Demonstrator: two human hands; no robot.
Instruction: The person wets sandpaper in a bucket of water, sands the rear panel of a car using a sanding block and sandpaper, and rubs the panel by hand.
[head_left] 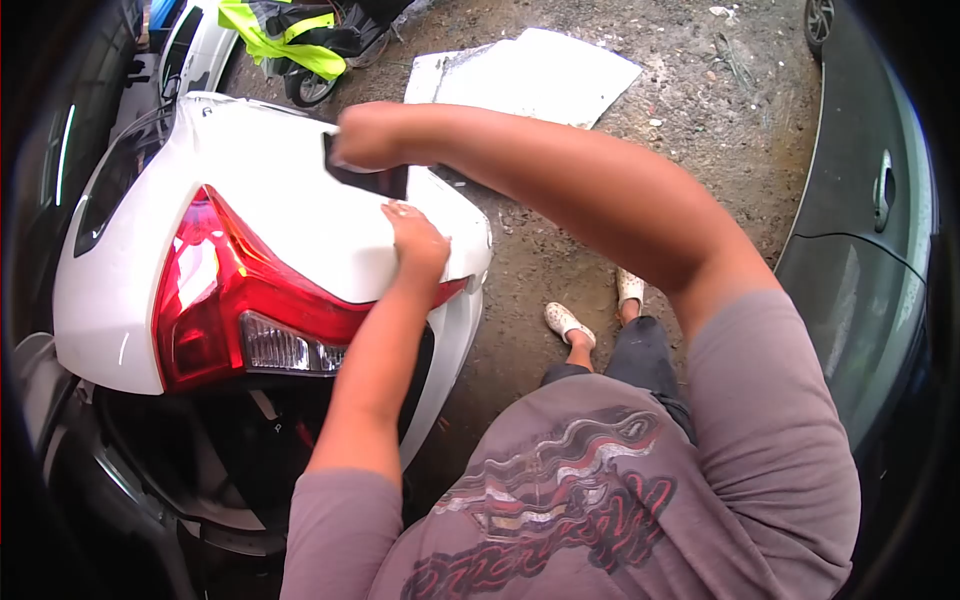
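A white car body panel (290,170) with a red and clear tail light (205,290) lies in front of me at the left. My right hand (370,136) is closed around the edge of a dark, flat piece (385,183) over the panel's far part; what the piece is cannot be made out. Nearer to me, my left hand (415,240) rests on the white surface above the tail light's right arm, its fingertips close to the dark piece. Whether that hand grips anything is hard to see.
White sheets (530,75) lie on the rough ground (700,120) beyond. A dark car (860,180) stands along the right side. Yellow and black clothing (290,35) hangs above a small wheel (309,88) at the upper left. An opening with dark parts lies below the light.
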